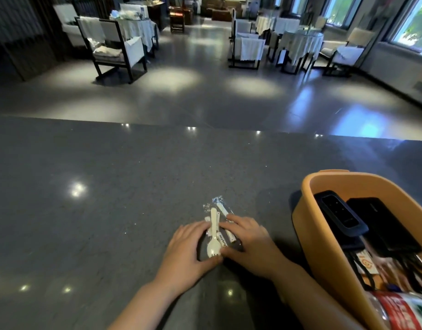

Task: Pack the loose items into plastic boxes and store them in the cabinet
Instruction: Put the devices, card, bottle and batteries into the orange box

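Note:
A few white plastic cutlery pieces in clear wrappers (215, 226) lie bunched on the dark stone counter (98, 186), near its front. My left hand (188, 251) cups them from the left, thumb under the fork end. My right hand (249, 241) presses on them from the right with spread fingers. An orange plastic box (310, 225) stands at the right, just beside my right forearm. It holds dark power banks (341, 216), black cables, a small packet and a bottle with a red label (400, 313).
Beyond the counter's far edge a shiny floor stretches to dining tables with white cloths and dark-framed chairs (114, 48). Windows run along the right wall. The counter to the left of my hands shows only light reflections.

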`<action>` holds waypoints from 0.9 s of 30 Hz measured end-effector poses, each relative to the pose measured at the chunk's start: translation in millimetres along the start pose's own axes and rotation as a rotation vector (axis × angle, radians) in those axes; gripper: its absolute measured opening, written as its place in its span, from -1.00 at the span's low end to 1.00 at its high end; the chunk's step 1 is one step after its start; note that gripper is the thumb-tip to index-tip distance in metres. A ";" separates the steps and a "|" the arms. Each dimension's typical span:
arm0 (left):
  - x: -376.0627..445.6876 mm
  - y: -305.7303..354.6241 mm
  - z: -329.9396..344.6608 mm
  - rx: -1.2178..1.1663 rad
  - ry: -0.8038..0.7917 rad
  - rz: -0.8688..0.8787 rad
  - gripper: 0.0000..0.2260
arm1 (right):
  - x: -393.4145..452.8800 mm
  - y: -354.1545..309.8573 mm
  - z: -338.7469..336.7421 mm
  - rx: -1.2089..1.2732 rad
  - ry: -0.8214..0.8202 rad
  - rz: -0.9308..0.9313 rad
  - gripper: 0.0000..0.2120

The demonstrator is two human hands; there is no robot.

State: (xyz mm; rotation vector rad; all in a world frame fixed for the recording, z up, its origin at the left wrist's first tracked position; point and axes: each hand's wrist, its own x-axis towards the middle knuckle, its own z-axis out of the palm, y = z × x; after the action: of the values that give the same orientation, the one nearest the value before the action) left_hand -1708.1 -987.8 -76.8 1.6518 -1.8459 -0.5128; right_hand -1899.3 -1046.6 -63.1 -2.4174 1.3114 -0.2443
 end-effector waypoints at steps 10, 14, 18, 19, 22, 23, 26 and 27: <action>21.2 5.7 -7.0 0.190 -0.191 0.135 -0.36 | -2.5 -1.3 2.1 0.020 0.017 -0.121 -0.38; 26.7 -2.1 -8.7 0.333 -0.194 0.126 -0.41 | -1.2 2.3 0.0 0.042 0.015 -0.127 -0.44; 16.9 -9.9 -15.0 0.350 -0.129 0.043 -0.40 | 1.1 3.0 -2.3 0.084 0.004 -0.124 -0.49; 16.0 -9.7 -17.0 0.342 -0.117 0.029 -0.40 | 1.5 2.5 -2.4 0.101 0.004 -0.120 -0.50; 21.6 -8.2 -22.5 0.297 -0.153 0.052 -0.36 | 2.8 0.4 -3.3 0.144 -0.003 -0.093 -0.50; 25.4 -7.8 -25.0 0.296 -0.186 0.066 -0.33 | 3.5 -0.3 -4.2 0.151 -0.014 -0.082 -0.49; 38.6 -11.3 -31.5 0.257 -0.282 0.072 -0.23 | 5.6 -1.9 -7.3 0.170 -0.062 -0.058 -0.45; 42.5 -13.7 -33.2 0.226 -0.297 0.068 -0.20 | 5.6 -2.6 -8.4 0.175 -0.080 -0.051 -0.44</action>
State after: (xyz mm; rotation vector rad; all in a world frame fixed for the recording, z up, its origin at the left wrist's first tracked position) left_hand -1677.7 -1028.1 -53.3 1.7242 -2.2394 -0.5615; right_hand -1897.0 -1052.1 -54.5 -2.2908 1.1447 -0.2619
